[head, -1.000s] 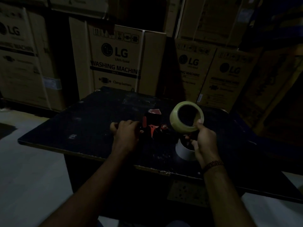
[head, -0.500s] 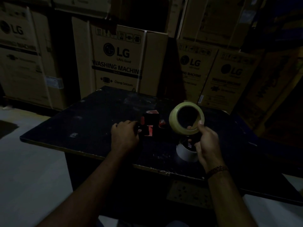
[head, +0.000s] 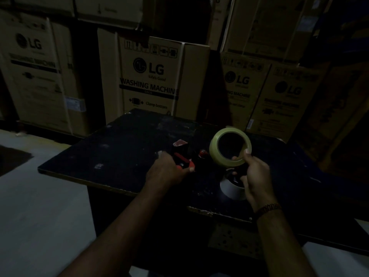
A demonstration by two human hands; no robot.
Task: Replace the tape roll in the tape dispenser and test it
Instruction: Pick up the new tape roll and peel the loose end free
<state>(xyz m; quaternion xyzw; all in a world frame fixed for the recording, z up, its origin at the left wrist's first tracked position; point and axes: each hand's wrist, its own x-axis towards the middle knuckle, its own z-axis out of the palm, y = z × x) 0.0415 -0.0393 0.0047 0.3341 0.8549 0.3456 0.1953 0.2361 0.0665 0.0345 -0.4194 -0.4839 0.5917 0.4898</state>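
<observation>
His right hand (head: 254, 174) pinched a yellowish ring-shaped tape roll (head: 230, 147) aloft, while his left hand (head: 166, 170) gripped the red-and-black plastic tape dispenser (head: 182, 154) on the dark table (head: 119, 148). Loading seemed underway; next, the roll needed seating on the dispenser's hub.

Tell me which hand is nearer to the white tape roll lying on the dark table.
Right. The right hand, holding the yellowish tape roll, is directly over the white tape roll. The left hand is off to its left, on the red and black tape dispenser.
</observation>
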